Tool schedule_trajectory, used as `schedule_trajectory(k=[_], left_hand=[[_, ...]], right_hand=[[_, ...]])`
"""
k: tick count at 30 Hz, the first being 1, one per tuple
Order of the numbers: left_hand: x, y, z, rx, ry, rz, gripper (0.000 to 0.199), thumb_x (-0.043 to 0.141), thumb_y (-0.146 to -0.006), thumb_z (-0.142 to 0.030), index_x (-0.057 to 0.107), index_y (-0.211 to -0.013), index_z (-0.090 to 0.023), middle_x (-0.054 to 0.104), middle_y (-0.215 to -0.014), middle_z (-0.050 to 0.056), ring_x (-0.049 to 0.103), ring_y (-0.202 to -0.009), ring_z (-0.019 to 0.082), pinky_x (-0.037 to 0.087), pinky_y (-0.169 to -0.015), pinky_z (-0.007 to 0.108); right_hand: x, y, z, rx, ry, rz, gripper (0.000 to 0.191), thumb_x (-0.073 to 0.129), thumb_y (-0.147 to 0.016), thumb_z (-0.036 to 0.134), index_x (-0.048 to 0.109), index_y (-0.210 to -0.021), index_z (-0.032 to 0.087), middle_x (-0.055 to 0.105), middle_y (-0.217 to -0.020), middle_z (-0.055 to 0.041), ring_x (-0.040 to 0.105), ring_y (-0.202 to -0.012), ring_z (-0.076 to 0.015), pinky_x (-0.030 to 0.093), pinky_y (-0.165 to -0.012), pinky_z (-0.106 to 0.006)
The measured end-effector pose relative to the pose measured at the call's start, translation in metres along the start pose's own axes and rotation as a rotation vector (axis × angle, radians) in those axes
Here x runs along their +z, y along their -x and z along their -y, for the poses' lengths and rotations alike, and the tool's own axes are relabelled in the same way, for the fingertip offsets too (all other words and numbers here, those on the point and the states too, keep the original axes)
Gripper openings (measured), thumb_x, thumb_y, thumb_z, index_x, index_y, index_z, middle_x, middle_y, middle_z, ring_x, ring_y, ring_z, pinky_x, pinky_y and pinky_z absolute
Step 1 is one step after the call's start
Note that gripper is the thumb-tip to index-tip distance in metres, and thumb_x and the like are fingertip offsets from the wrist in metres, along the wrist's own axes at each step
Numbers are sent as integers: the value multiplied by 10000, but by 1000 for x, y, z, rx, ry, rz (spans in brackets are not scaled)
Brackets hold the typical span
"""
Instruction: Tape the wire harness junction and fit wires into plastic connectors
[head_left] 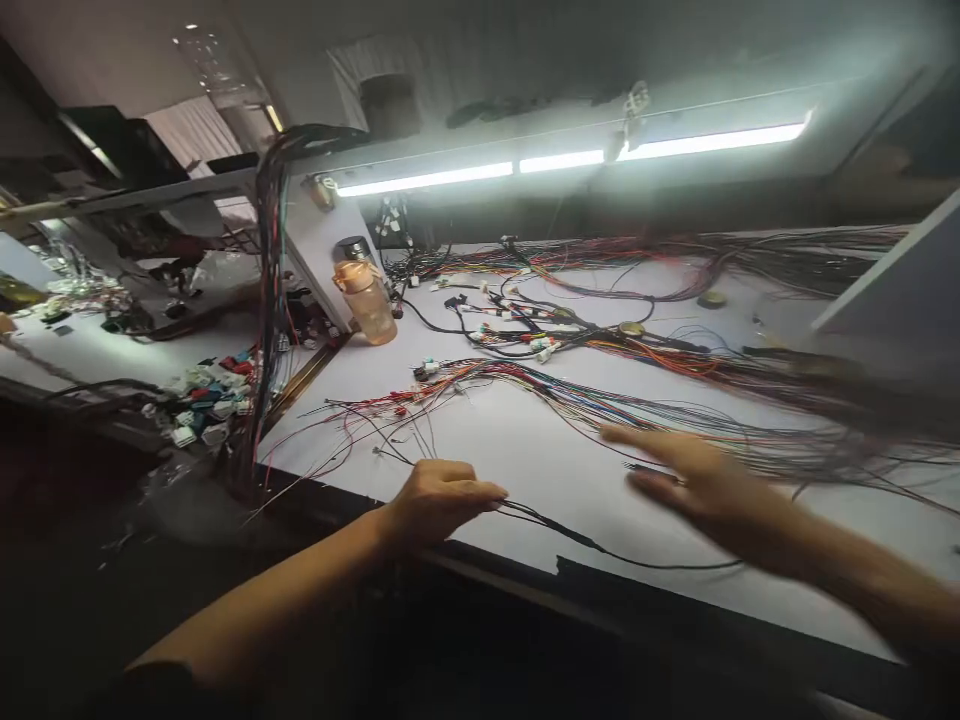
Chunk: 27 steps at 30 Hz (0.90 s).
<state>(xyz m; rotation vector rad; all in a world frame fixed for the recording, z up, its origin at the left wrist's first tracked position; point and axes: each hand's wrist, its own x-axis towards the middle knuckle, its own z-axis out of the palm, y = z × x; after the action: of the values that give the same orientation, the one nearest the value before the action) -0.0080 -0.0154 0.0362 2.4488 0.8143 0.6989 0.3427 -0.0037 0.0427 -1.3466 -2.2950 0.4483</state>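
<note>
My left hand (446, 500) is closed around thin black wires near the table's front edge. From its fingers the black cable (566, 532), partly sleeved, runs right along the table and passes behind my right forearm. My right hand (694, 480), somewhat blurred, is over the table with thumb and fingers apart. Small dark wire ends (636, 467) show in the gap between its thumb and fingers; whether they touch the hand I cannot tell. Just beyond both hands lies a long bundle of multicoloured wires (555, 388), its loose ends fanned out at the left.
Farther back lies a wire harness with white connectors (544, 345) and tape rolls (632, 328). An orange-tinted bottle (367, 305) stands at the back left. A thick wire bundle (268, 290) hangs by the table's left side, near piled connectors (214, 395). Lamps (562, 160) shine above.
</note>
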Motion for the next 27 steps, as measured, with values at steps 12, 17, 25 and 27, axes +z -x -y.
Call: schedule_trajectory(k=[12, 17, 25, 27], left_hand=[[-78, -9, 148, -213, -523, 106, 250, 425, -862, -212, 675, -875, -205, 685, -877, 45, 604, -864, 189, 364, -1002, 427], [-150, -26, 181, -287, -614, -26, 291, 367, -885, -217, 651, -838, -174, 662, -810, 64, 580, -834, 188, 294, -1040, 464], [-153, 55, 165, -196, -674, 295, 242, 517, -889, -406, 694, -874, -243, 659, -760, 10, 583, -763, 173, 292, -1038, 419], [-150, 79, 164, -255, -639, 347, 367, 601, -822, -543, 675, -1026, -247, 646, -730, 4, 585, -749, 180, 335, -995, 387]], right_hand=[[23, -26, 84, 49, -342, 157, 289, 392, -927, 490, 610, -905, 301, 674, -832, -31, 629, -725, -187, 503, -615, -303], [32, -25, 79, 95, -312, 172, 318, 375, -939, 493, 614, -948, 283, 634, -744, -22, 568, -624, -157, 467, -562, -280], [84, 3, 54, -205, 188, 192, 268, 392, -948, 188, 606, -1080, 282, 621, -842, -8, 573, -679, -127, 363, -556, -246], [92, 13, 47, -253, 304, 72, 321, 388, -934, 122, 596, -1123, 276, 603, -835, -18, 539, -681, -132, 337, -560, -251]])
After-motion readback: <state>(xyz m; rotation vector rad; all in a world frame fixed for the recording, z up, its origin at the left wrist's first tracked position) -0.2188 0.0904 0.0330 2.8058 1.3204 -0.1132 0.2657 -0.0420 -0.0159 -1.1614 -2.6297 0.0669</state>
